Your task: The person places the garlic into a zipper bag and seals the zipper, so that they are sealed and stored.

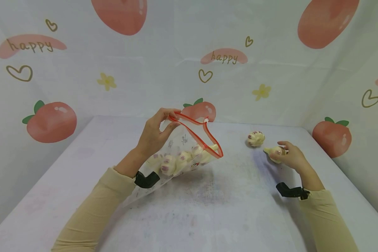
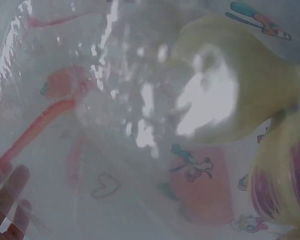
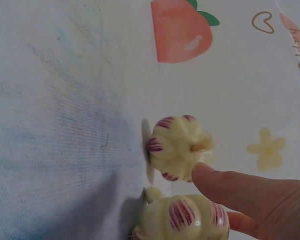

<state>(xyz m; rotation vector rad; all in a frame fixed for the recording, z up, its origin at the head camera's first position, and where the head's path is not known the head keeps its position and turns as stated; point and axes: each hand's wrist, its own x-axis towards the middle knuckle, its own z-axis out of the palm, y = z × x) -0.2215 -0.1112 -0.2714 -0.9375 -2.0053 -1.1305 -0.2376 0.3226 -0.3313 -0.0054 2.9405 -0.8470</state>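
Note:
At the centre of the head view, a clear zip bag (image 1: 179, 140) with a red-orange rim leans open toward the right. My left hand (image 1: 155, 131) pinches its upper rim between thumb and fingers. Inside lie several garlic bulbs (image 1: 168, 165), pale with purple streaks; through the plastic they look large and blurred in the left wrist view. Over on the right, my right hand (image 1: 291, 155) holds a garlic bulb (image 1: 275, 151) low at the table, thumb on the near side and fingers on the far side. Another garlic bulb (image 3: 177, 145) lies just beyond it.
A pale, faintly stained cloth covers the table (image 1: 189, 217). Behind it and at both sides hangs a white curtain (image 1: 163, 70) printed with red fruit, hearts and yellow flowers. A black wrist mount (image 1: 146, 179) on the left wrist sits against the bag's side.

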